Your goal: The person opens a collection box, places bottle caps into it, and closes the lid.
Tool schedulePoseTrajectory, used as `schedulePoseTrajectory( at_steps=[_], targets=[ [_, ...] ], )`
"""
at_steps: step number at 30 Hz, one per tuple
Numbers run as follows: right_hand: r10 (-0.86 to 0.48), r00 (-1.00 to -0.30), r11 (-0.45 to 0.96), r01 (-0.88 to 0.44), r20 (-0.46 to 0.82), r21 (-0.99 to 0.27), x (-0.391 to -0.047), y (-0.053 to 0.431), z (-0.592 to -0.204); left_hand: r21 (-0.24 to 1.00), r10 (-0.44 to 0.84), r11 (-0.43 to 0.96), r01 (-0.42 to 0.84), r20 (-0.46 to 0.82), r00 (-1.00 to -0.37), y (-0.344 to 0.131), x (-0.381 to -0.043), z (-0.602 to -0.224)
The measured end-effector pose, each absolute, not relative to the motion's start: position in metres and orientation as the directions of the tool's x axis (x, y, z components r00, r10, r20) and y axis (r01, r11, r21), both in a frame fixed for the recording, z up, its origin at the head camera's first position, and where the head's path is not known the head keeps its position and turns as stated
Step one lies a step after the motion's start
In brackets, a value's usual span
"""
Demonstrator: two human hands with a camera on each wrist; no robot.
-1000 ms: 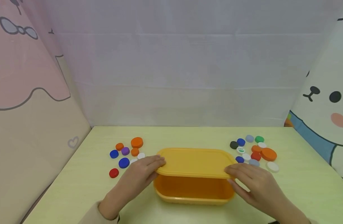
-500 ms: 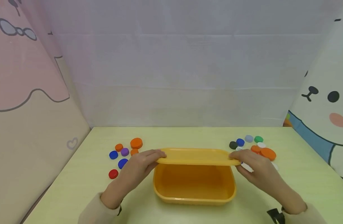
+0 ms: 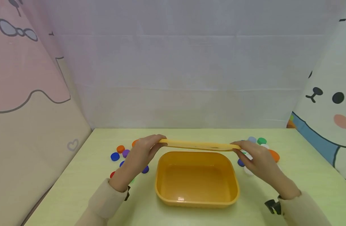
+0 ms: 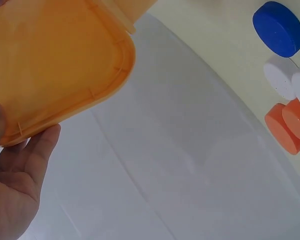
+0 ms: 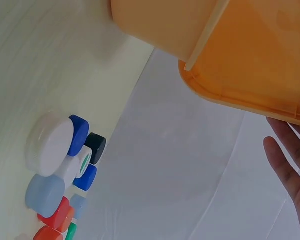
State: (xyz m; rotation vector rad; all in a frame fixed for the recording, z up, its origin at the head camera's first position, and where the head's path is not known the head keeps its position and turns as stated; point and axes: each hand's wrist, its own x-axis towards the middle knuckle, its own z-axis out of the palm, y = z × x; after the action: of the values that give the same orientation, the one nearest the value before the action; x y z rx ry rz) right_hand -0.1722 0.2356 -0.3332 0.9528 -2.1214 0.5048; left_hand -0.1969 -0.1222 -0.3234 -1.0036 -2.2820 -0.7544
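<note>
A yellow lid (image 3: 199, 145) is held nearly edge-on above the far rim of a yellow plastic box (image 3: 196, 201). My left hand (image 3: 144, 150) pinches the lid's left end, thumb on one face and fingers on the other, as the left wrist view also shows with the hand (image 4: 20, 180) at the lid's edge. At the right end, my right hand (image 3: 256, 158) pinches the lid in the same way. The lid's ribbed underside (image 5: 260, 60) shows in the right wrist view, beside the box wall (image 5: 165, 20). Inside, the box floor is bare.
Loose bottle caps lie in two groups on the pale table (image 3: 76, 188). On the left are several, including a blue cap (image 3: 115, 156) and an orange cap (image 3: 120, 149); on the right, a green cap (image 3: 261, 141) and others, partly behind the hand. A white curtain (image 3: 189, 78) hangs behind.
Both hands have raised the lid up and away from the box and tipped it from face-up to edge-on. The box opening is now fully uncovered.
</note>
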Motion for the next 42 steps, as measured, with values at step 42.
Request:
schedulePoseTrajectory(
  at_steps=[42],
  targets=[
    [-0.374, -0.791, 0.704, -0.582, 0.484, -0.407, -0.265, 0.225, -0.35, 0.514, 0.275, 0.72, 0.467, 0.406, -0.871, -0.101, -0.296, -0.35]
  ],
)
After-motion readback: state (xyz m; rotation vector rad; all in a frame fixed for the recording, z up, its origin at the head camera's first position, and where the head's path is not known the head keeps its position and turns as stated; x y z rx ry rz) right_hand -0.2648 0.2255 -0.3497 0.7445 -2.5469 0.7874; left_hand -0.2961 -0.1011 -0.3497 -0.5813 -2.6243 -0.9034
